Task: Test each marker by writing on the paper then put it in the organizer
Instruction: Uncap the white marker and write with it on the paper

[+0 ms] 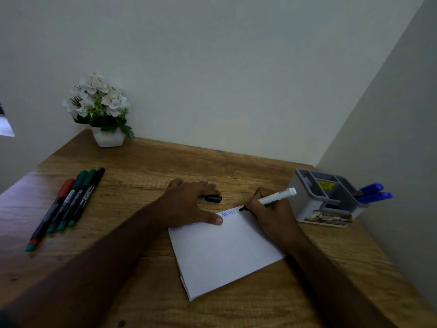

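Observation:
A white paper pad (224,254) lies on the wooden desk (146,166), with faint blue writing along its top edge. My right hand (269,214) grips a white-barrelled marker (275,198), its black tip touching the paper's top right corner. My left hand (189,202) lies spread on the desk, its thumb pressing the paper's top edge. A black marker cap (214,198) sits at that hand's fingertips; whether the fingers hold it I cannot tell. The grey organizer (331,197) stands at the right with two blue markers (373,194) in it.
Several markers (68,204) with red, green and black caps lie side by side at the left of the desk. A white pot of white flowers (101,110) stands at the back left against the wall. A side wall closes the right, just past the organizer.

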A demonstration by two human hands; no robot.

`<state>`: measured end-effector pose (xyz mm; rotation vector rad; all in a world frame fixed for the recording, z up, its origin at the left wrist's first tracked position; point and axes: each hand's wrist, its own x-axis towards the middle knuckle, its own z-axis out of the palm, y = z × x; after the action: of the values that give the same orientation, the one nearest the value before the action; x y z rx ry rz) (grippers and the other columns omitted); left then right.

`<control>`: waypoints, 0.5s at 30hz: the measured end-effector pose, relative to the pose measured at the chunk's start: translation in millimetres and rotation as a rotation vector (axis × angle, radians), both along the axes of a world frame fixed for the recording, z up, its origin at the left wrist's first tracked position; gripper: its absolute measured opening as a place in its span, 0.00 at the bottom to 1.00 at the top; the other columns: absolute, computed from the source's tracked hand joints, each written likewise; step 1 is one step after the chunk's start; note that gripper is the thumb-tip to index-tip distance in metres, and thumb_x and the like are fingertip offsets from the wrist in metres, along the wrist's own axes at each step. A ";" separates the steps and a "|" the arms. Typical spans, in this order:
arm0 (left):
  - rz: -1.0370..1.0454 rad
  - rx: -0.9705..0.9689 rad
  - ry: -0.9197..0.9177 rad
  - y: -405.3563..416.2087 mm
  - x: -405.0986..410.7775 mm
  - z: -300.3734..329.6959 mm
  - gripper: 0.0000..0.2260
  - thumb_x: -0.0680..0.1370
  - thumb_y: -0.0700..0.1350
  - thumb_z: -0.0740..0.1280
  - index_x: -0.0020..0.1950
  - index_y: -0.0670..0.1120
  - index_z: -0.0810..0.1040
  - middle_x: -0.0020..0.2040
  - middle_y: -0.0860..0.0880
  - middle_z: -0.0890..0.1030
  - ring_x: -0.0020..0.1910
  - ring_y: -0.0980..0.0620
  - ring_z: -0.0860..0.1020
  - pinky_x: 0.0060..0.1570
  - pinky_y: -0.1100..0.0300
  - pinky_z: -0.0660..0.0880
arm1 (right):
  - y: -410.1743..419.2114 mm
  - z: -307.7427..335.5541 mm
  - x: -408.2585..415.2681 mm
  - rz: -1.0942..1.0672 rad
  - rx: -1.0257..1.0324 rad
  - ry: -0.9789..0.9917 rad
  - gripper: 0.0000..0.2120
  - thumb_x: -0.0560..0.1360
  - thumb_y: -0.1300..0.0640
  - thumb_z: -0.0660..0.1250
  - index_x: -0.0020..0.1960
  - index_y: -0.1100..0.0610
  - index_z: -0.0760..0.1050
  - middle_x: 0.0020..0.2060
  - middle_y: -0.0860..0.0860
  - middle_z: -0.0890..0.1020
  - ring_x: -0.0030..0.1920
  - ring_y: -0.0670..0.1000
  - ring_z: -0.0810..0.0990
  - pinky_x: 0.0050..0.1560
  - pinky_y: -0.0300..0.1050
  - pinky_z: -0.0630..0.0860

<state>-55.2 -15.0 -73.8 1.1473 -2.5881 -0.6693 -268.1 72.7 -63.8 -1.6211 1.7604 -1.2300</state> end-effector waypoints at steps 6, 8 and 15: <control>0.006 -0.004 0.006 2.4 0.1 2.3 0.36 0.70 0.67 0.69 0.75 0.60 0.64 0.77 0.58 0.60 0.77 0.59 0.55 0.74 0.49 0.43 | 1.1 1.3 4.2 0.009 0.018 0.044 0.08 0.73 0.65 0.69 0.36 0.65 0.74 0.30 0.54 0.78 0.31 0.44 0.74 0.31 0.38 0.70; -0.002 0.002 0.005 3.0 1.1 2.3 0.37 0.68 0.69 0.69 0.75 0.60 0.64 0.77 0.58 0.60 0.77 0.59 0.55 0.74 0.49 0.43 | 0.9 1.7 5.1 0.006 0.016 0.045 0.08 0.73 0.65 0.68 0.36 0.65 0.74 0.30 0.52 0.78 0.30 0.43 0.73 0.30 0.37 0.69; 0.006 -0.004 -0.001 5.9 0.3 7.1 0.36 0.70 0.66 0.70 0.75 0.58 0.64 0.78 0.56 0.60 0.77 0.57 0.56 0.74 0.49 0.44 | -1.1 0.5 5.5 -0.018 0.017 0.057 0.10 0.74 0.64 0.69 0.35 0.63 0.73 0.29 0.50 0.77 0.28 0.41 0.72 0.28 0.35 0.68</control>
<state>-55.0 -9.1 -66.8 1.1541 -2.5845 -0.6617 -262.6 71.6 -63.3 -1.6492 1.8182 -1.1843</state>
